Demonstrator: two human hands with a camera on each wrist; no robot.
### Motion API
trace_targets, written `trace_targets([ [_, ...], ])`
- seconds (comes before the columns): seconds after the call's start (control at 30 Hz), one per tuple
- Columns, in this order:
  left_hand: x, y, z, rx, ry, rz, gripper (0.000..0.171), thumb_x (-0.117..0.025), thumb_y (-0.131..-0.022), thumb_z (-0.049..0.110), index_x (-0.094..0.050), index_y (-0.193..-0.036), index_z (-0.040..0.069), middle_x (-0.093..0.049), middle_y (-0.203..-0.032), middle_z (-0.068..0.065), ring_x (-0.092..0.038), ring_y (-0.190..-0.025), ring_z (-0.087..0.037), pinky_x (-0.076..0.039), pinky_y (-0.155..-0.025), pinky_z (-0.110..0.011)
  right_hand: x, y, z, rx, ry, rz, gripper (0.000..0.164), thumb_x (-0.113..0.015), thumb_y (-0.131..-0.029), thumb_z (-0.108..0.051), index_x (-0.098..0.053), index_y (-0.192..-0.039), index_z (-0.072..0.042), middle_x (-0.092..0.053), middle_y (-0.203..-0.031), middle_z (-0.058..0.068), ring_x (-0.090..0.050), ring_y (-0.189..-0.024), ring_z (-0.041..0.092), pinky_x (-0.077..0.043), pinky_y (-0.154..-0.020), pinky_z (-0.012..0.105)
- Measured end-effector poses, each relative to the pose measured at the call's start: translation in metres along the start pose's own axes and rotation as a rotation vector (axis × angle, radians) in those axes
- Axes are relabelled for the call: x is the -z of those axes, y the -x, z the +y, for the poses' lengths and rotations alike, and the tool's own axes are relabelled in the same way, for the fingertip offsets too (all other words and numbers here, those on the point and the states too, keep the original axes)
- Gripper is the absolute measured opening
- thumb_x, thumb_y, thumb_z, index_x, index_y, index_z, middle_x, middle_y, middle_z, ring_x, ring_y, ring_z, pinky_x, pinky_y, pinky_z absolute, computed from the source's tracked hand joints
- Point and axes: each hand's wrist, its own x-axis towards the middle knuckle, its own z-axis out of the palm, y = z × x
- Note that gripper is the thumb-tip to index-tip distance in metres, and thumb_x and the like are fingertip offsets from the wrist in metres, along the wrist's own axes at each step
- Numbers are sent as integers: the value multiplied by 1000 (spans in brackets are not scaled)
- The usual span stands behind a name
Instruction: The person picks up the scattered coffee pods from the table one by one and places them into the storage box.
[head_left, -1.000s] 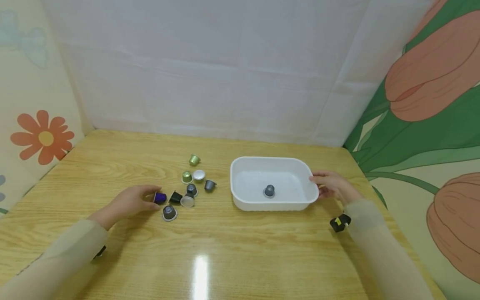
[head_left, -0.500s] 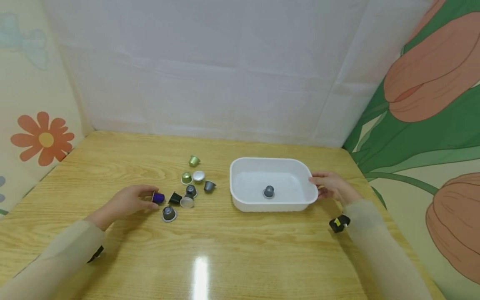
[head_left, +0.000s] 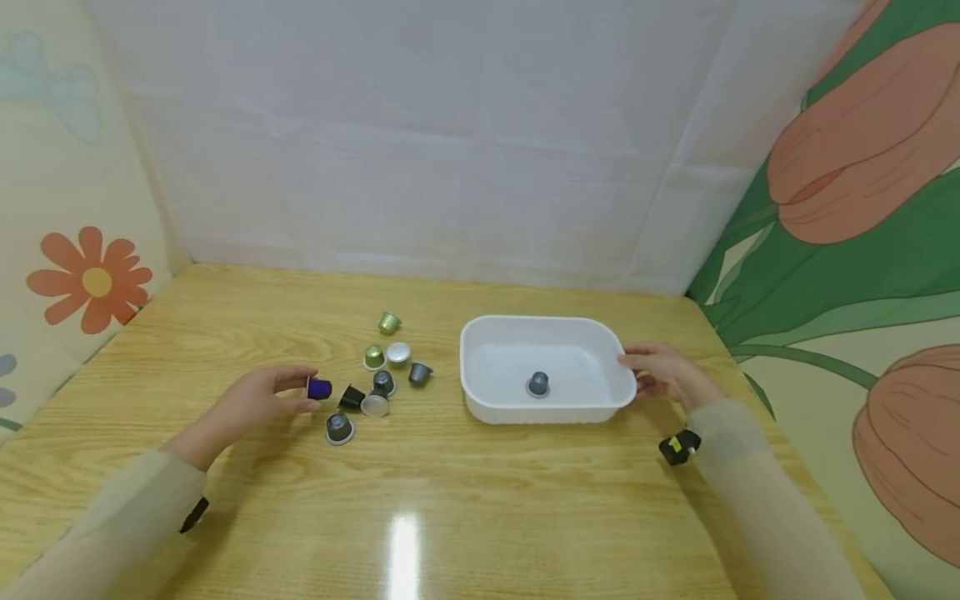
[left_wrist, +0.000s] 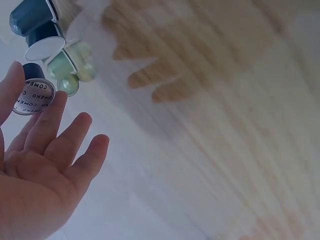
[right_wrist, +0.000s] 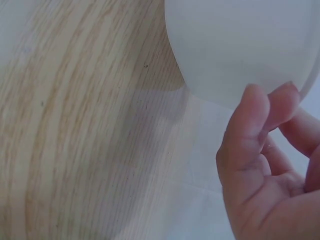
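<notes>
At lower left, the left hand (left_wrist: 52,165) has a dark capsule (left_wrist: 34,71) with a printed lid (left_wrist: 34,97) in its grip; blue capsules (left_wrist: 32,19) and green capsules (left_wrist: 61,66) cluster upper left, a hand-shaped brown patch (left_wrist: 155,75) top centre.

The person's left hand (head_left: 251,403) pinches between its thumb (left_wrist: 11,92) and fingertips (left_wrist: 60,98), two other fingers (left_wrist: 72,136) extended apart from the grip. The right hand (head_left: 666,372) grips with its fingertips, more fingers bent behind them. Both sleeved forearms (head_left: 772,492) slant back from the grips.
</notes>
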Motion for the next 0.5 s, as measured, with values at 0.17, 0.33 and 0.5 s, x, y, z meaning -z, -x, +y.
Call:
trace_targets([
  [0.17, 0, 2, 4, -2, 16, 21, 68, -69, -91, 34, -44, -139, -7, -52, -133, -30, -37, -127, -55, -33, -96, -70, 0, 1, -1, 4, 6, 1, 57, -55, -100, -18, -31, -146, 6, -58, -81, 1, -59, -60, 11, -55, -57, 25],
  [0.33, 2, 3, 14, -17, 54, 35, 69, -67, -93, 34, -42, -141, -7, -49, -135, -31, -36, -128, -54, -34, -97, -69, 0, 1, 0, 2, 15, 2, 56, -54, -100, -18, -31, -146, 6, -58, -84, 2, -59, -61, 12, -54, -58, 25],
  [0.5, 4, 0, 23, -30, 76, 56, 68, -68, -92, 33, -41, -142, -6, -49, -136, -30, -36, -129, -53, -34, -98, -68, 0, 1, -1, -4, 22, 8, 56, -54, -100, -19, -32, -146, 6, -59, -87, 4, -59, -63, 12, -55, -59, 26],
])
